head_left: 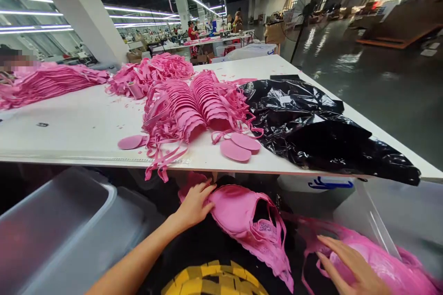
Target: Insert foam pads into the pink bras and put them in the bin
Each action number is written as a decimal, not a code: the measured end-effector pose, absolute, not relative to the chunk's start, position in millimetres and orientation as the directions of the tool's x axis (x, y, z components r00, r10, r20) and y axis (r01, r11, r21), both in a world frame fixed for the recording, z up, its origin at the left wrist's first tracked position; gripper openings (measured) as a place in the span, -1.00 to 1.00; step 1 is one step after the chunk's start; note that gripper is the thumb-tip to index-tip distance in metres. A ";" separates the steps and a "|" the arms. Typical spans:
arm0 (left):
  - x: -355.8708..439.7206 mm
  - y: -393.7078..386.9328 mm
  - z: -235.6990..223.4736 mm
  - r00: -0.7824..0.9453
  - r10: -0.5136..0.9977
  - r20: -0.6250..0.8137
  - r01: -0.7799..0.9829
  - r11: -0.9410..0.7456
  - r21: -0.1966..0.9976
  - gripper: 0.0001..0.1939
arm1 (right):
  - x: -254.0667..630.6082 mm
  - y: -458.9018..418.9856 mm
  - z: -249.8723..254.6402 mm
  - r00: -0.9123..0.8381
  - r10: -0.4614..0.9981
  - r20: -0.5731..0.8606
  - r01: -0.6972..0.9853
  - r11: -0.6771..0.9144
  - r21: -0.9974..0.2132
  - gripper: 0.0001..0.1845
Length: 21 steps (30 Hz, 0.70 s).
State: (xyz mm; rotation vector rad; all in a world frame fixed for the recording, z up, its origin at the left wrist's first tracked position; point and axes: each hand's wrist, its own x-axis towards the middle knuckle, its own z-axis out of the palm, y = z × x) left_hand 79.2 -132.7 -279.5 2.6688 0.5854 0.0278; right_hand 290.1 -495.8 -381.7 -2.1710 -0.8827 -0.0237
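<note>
Black plastic [321, 140] lies on a white table [79, 131]; a fan [307, 9] stands beyond it.

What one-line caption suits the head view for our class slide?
Left hand holding a pink bra near a white table, right hand at more pink fabric.

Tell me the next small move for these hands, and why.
Probably bring the right hand across to the lower end of the pink bra: the left hand grips only its upper part, the lower end has no hand on it, and the right hand is off to the side, by other pink garments.
</note>
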 end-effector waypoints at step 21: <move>156.5 -211.0 -312.4 0.983 -0.086 0.163 -0.155 -0.867 0.473 -0.37 | 375.0 -582.6 -348.2 0.997 -0.029 -0.076 -0.058 -0.908 -0.414 -0.29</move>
